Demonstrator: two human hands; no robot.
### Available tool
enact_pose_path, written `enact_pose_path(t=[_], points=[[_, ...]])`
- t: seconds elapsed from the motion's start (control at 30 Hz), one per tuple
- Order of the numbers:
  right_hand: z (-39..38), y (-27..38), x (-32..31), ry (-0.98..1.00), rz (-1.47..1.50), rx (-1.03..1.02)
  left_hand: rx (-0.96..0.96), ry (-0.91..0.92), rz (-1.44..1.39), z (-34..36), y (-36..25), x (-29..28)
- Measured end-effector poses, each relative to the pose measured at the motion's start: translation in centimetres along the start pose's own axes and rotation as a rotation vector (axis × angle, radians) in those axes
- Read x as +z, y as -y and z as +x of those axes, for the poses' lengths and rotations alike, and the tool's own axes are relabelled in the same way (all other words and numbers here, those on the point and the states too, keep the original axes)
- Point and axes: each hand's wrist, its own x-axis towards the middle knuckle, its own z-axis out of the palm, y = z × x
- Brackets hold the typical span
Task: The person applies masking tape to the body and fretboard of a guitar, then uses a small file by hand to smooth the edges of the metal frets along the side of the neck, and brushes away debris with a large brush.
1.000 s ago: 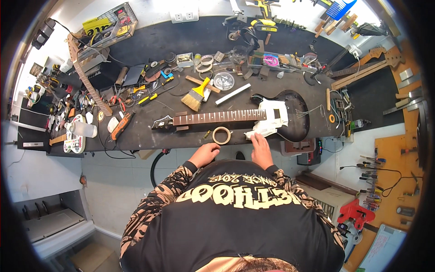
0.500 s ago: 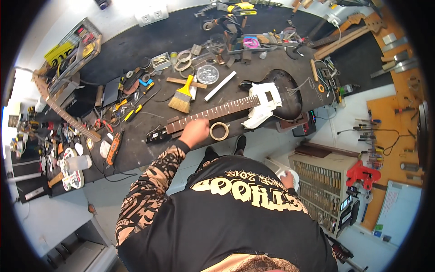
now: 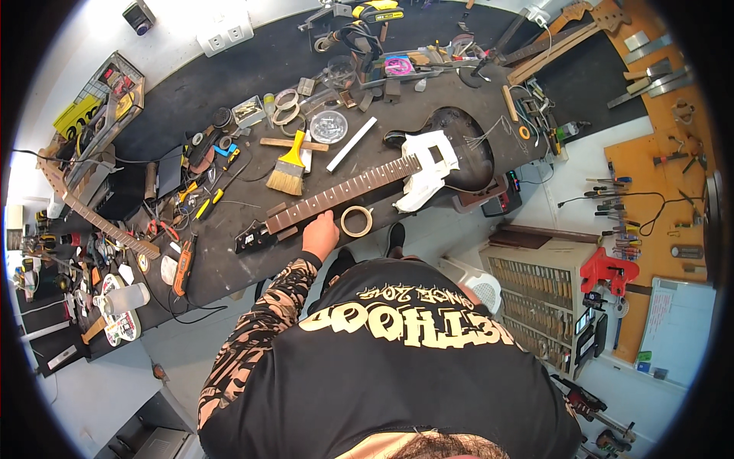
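Note:
My left hand (image 3: 321,232) is at the bench's front edge, against the guitar neck (image 3: 359,186), its fingers curled; what they grip, if anything, is unclear. Just right of it lies a masking tape roll (image 3: 356,233). The dark guitar (image 3: 474,164) lies flat, its body partly covered in white masking (image 3: 420,187), with the black headstock (image 3: 248,239) toward the left. Behind the neck are a yellow-handled brush (image 3: 287,172) and a white strip (image 3: 352,144). My right hand is out of sight behind my torso.
Tools and another neck (image 3: 107,222) crowd the bench's left; jars and trays (image 3: 329,126) line the back. A white stool (image 3: 482,289) stands below at right, beside a drawer cabinet (image 3: 535,291), red vise (image 3: 604,271) and wooden tool board (image 3: 642,176).
My left hand has moved up to the guitar neck. My right hand left the masking, dropped toward the stool and is now hidden. The view has turned, tilting the bench.

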Motion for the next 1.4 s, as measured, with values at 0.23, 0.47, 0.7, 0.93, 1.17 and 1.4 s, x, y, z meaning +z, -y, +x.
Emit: enact_pose_path(t=[0.23,0.47,0.7,0.93,1.17,1.4], points=[[4.7,13.1,-10.3,-0.231,0.163,-0.178,-0.205,0.115,-0.135,-3.8,-1.1,-3.0],[8.2,20.6,-14.4,-0.05,0.096,-0.391,-0.44,0.123,-0.272,-9.8,-2.5,-3.5],[13.9,28.2,-18.8,0.239,-0.075,-0.654,-0.694,-0.155,-0.625,-15.9,-8.6,-1.5],[17.6,35.5,-20.5,0.812,0.032,-0.567,-0.717,-0.631,-1.008,-5.0,-22.3,0.9],[19.6,37.8,-20.3,1.061,0.266,-0.403,-0.715,-0.575,-1.085,2.6,-28.7,0.8],[21.3,35.8,-19.3,0.951,0.249,-0.337,-0.747,-0.508,-1.017,2.8,-28.8,3.8]])
